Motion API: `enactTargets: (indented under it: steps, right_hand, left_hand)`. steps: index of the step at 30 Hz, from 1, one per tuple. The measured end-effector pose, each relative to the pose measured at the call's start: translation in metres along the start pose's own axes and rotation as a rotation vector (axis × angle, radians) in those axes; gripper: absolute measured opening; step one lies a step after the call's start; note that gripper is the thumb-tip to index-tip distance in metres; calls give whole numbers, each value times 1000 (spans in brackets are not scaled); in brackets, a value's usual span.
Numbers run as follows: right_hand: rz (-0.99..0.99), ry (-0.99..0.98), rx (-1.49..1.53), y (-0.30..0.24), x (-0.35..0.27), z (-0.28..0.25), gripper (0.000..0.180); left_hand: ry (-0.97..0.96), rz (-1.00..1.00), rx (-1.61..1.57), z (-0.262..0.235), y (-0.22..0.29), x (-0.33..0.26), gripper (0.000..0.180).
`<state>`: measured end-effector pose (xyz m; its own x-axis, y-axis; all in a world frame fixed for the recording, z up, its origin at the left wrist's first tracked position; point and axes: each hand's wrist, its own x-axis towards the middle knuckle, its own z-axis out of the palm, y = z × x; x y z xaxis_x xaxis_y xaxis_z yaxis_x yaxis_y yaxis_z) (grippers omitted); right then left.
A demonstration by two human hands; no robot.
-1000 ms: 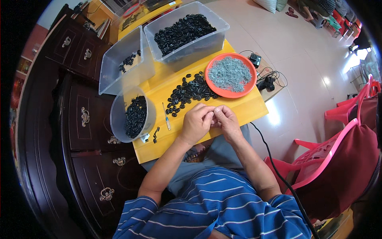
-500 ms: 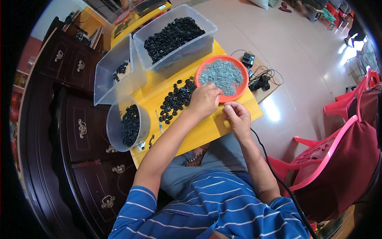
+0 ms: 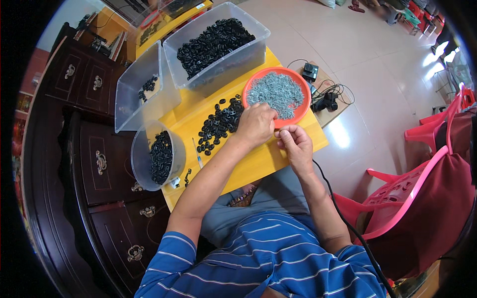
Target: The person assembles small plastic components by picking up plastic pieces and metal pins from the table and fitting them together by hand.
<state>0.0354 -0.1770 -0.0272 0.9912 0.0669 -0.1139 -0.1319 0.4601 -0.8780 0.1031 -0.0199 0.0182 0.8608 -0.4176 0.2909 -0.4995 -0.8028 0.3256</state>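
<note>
At the near rim of a round orange tray (image 3: 302,115), my left hand (image 3: 256,124) has its fingers curled closed. Anything between its fingertips is hidden. My right hand (image 3: 298,146) is close beside it, thumb and forefinger pinched together. What that pinch holds is too small to make out. A heap of small silvery metal pieces (image 3: 276,92) fills the tray. Left of my left hand lies a loose pile of black oval pieces (image 3: 218,119) on the yellow table (image 3: 248,164).
A large clear bin (image 3: 218,64) of black pieces, a second clear bin (image 3: 166,99) with a few, and a round clear tub (image 3: 179,149) stand on the left. A thin pointed tool (image 3: 198,156) lies near my left forearm. Cables and small black devices (image 3: 325,102) sit at the right.
Both hands stay almost in place, with the fingertips shifting slightly near the tray's rim. The view has tilted a little.
</note>
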Motion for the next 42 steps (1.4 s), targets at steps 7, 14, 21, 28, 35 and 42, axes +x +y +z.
enactTargets:
  steps: [7,14,21,28,35,42]
  right_hand:
    - [-32,19,-33,4,0,-1,14]
    - [-44,29,-21,5,3,-3,17]
    - [-42,28,-41,4,2,0,18]
    - [-34,9,-53,4,0,-1,18]
    - [-60,3,-44,4,0,1,17]
    - [-98,4,-93,9,1,-2,19]
  left_hand:
    - [-97,-22,22,-5,-2,4,11]
    - [-198,11,-8,-25,3,1,11]
    - [-252,41,-47,-31,-1,-2,12]
    - [-221,98,-4,-29,1,-13,10]
    - [-108,187,45,-33,14,-24,16]
    - [77,-50,-421,-38,29,-66,12]
